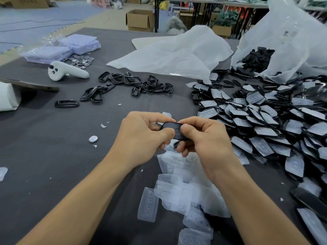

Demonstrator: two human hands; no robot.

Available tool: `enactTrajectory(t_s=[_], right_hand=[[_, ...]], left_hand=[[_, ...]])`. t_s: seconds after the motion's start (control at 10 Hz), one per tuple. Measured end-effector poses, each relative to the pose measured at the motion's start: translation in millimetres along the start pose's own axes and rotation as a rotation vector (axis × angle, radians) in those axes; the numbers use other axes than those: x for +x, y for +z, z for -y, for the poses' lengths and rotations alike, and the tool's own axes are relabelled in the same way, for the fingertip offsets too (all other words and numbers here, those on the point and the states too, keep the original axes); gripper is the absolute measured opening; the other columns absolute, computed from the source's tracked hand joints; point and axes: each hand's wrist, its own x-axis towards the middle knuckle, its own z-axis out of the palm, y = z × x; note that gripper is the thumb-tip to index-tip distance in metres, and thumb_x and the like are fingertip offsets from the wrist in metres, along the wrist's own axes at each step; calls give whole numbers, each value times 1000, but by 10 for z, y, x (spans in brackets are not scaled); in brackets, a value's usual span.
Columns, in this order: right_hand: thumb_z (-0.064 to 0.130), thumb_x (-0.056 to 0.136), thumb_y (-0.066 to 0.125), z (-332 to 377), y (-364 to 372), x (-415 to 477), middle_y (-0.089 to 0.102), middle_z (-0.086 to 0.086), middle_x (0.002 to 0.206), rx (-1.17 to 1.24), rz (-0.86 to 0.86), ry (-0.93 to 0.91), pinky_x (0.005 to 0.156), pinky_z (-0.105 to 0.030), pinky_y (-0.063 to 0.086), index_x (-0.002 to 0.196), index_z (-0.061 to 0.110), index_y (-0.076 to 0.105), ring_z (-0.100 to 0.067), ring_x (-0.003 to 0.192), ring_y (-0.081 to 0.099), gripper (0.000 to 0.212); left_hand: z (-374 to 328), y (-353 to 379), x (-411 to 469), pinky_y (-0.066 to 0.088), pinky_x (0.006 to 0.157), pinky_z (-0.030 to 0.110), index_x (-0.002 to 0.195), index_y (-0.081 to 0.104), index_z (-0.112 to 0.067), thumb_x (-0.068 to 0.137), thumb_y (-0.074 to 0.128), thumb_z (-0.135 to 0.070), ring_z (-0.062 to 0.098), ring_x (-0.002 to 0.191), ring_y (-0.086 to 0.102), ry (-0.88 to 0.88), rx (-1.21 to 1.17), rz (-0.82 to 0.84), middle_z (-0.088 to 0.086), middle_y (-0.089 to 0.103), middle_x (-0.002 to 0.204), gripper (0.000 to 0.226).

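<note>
Both hands meet over the middle of the grey table [53, 156], lifted clear of its top. The left hand [141, 133] and the right hand [205, 138] each pinch one end of a small black shell [172, 129], thumbs on top and fingers curled beneath.

Left of the hands the cloth lies mostly bare, with one loose button battery [93, 139] and a few white scraps. Right under the wrists, toward the near edge, sits a pile of clear pads [185, 183]. Close on the right, a heap of black shells [265, 124], many with clear pads on them, runs to the right edge, leaving little room that way. Ahead, past a strip of open cloth, a scatter of black frames [134, 84] lies across the table. The far edge of the table gives onto a floor with a cardboard box [139, 20].

At the far right an open plastic bag [292, 41] holds more black parts [256, 57] and spills them onto the heap. Beside it a flat white bag [173, 52] lies limp; what is in it I cannot tell. At the far left, purple packets [62, 48] sit by a small mound of batteries [82, 61], with a white controller [67, 70] just in front.

The held shell is dark, glossy, with a rounded corner, largely covered by the thumbs.
</note>
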Motion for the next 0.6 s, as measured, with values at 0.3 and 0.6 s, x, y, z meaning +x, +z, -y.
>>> enactTrajectory(t_s=[0.3,0.6], right_hand=[[16,71,86,62,-115,-73,71,22,79,-782,-26,-382,71,-9,48,101,34,76,1,78,67,36],[31,76,83,498,-1051,84,68,-1,133,-1111,-575,-169,104,-31,44,113,25,78,-22,121,58,38]], left_hand=[[59,117,12,51,50,26,92,83,-18,86,73,-1,17,51,55,-116,-205,2,12,70,64,21],[-236,-25,-238,62,72,37,91,78,-47,86,68,-38,21,77,71,72,68,-170,-9,78,83,14]])
